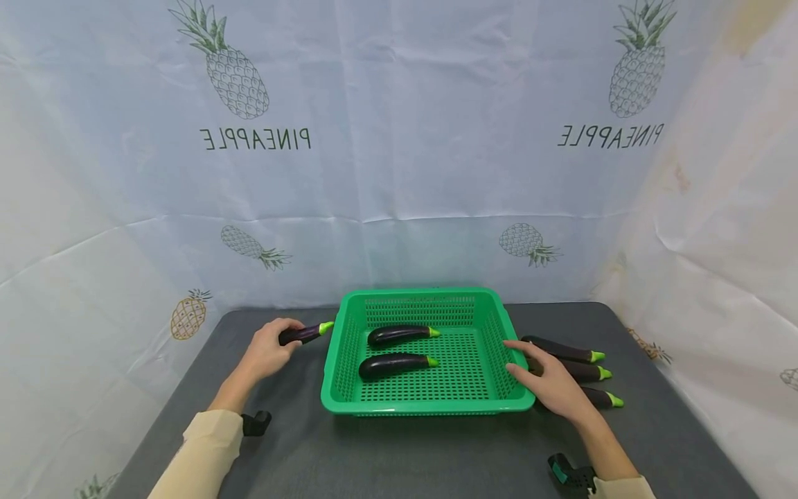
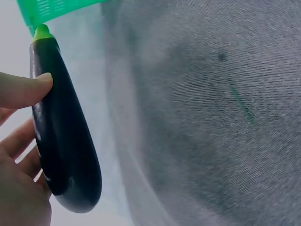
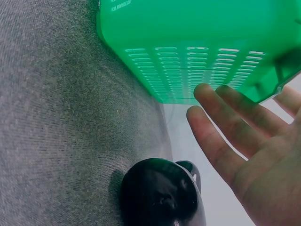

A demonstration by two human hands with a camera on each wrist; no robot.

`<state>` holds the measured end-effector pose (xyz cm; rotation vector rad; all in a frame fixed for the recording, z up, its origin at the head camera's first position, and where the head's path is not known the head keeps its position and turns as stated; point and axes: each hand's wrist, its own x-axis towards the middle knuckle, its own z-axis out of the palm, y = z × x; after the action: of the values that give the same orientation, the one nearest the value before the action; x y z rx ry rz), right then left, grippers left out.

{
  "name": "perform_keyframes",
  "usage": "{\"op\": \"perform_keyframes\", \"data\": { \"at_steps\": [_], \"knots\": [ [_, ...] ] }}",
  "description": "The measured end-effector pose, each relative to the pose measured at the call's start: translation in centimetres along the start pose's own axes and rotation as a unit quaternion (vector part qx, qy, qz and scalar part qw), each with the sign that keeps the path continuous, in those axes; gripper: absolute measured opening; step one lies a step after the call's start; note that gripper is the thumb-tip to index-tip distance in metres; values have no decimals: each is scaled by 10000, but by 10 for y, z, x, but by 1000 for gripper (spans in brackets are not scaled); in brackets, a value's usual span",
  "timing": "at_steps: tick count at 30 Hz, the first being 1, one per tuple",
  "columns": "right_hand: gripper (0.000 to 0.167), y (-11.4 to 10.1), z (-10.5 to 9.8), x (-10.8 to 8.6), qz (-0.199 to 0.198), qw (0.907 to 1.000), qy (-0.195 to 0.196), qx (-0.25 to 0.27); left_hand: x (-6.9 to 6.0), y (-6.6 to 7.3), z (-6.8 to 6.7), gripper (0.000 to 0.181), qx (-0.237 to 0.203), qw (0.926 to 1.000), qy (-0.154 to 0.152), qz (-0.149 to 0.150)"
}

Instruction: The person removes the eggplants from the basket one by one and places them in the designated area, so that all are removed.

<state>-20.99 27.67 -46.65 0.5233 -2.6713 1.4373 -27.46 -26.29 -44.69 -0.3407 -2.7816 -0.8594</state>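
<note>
In the head view my left hand (image 1: 270, 350) holds a dark purple eggplant (image 1: 305, 334) just left of a green plastic basket (image 1: 430, 407). The left wrist view shows the thumb and fingers around that eggplant (image 2: 66, 127), its green stem end pointing to the basket. Inside the basket lie two more eggplants, one at the back (image 1: 399, 335) and one in front (image 1: 394, 366). My right hand (image 1: 551, 378) is at the basket's right rim. Its fingers (image 3: 230, 117) are fairly straight beside the basket wall in the right wrist view; whether they touch it, I cannot tell.
Three eggplants lie on the dark grey table (image 1: 386, 457) to the right of the basket, the rear one (image 1: 564, 348) partly behind my right hand. A pale curtain (image 1: 430, 173) with pineapple prints hangs behind the table and along both sides.
</note>
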Motion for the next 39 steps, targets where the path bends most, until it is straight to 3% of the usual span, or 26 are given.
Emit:
{"op": "perform_keyframes", "data": {
  "at_steps": [13, 20, 24, 32, 39],
  "knots": [
    [51, 1, 0, 0, 33, 10000, 41, -57, 3, -14, 20, 25, 566, 9980, -272, -59],
    [51, 3, 1, 0, 19, 10000, 32, -32, 3, -15, 28, 25, 837, 9958, -342, 123],
    [51, 4, 1, 0, 17, 10000, 32, -39, 4, -14, 31, 23, 723, 9968, -258, 220],
    [51, 3, 1, 0, 38, 10000, 39, -62, 6, -15, 30, 26, 243, 9996, -29, -133],
    [51, 1, 1, -1, 32, 10000, 48, -60, 6, -13, 26, 28, 162, 9994, -94, -278]
  ]
}}
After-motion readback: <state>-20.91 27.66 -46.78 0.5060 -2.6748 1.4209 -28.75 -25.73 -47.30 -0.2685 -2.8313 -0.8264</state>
